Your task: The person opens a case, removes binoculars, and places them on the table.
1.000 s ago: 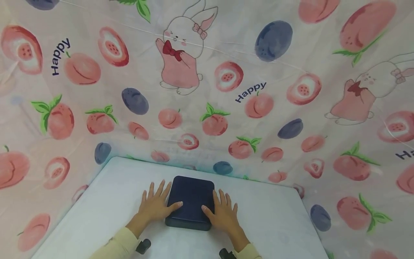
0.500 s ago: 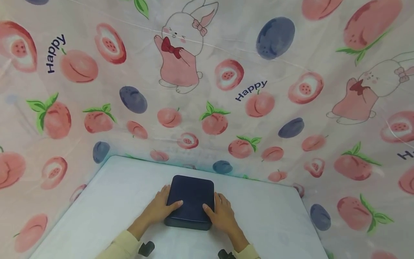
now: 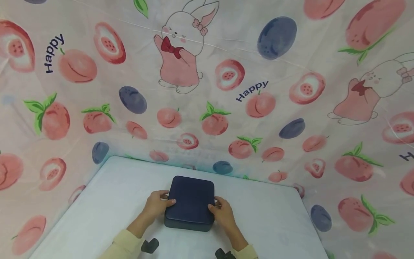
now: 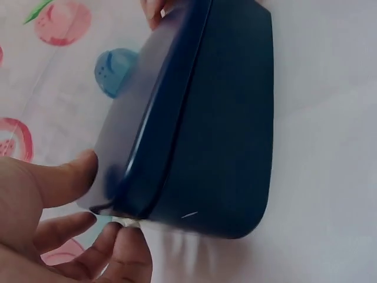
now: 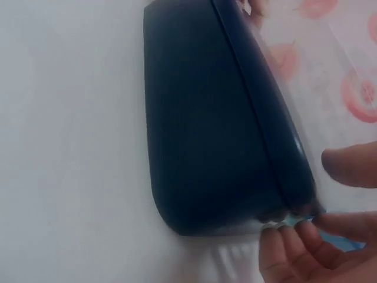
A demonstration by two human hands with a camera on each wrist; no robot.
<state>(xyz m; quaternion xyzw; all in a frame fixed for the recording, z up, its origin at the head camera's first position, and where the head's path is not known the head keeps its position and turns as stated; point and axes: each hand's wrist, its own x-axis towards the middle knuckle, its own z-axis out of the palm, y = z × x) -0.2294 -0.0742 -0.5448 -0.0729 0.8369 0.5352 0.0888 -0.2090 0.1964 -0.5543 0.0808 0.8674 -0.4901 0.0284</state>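
Observation:
A dark navy rectangular box (image 3: 191, 201) with rounded corners lies flat on the white table. A thin seam round its side marks off a lid (image 4: 154, 127) in the left wrist view. The left hand (image 3: 156, 205) grips the box's left side, thumb on top and curled fingertips at the side near the seam. On the opposite side the right hand (image 3: 224, 213) does the same, its thumb over the top edge in the head view. In the right wrist view its fingertips (image 5: 277, 244) sit against the side just by the seam. The lid lies on the box.
The white table (image 3: 268, 219) spreads round the box. A hanging cloth (image 3: 136, 57) printed with peaches and rabbits encloses the back and sides. Dark wrist-worn devices (image 3: 150, 246) sit beneath both wrists, below pale yellow sleeves (image 3: 124, 244).
The spread fingers of both hands have drawn in and curled against the box's sides. The thumbs have slid outward toward the lid's edges. The box has stayed in place.

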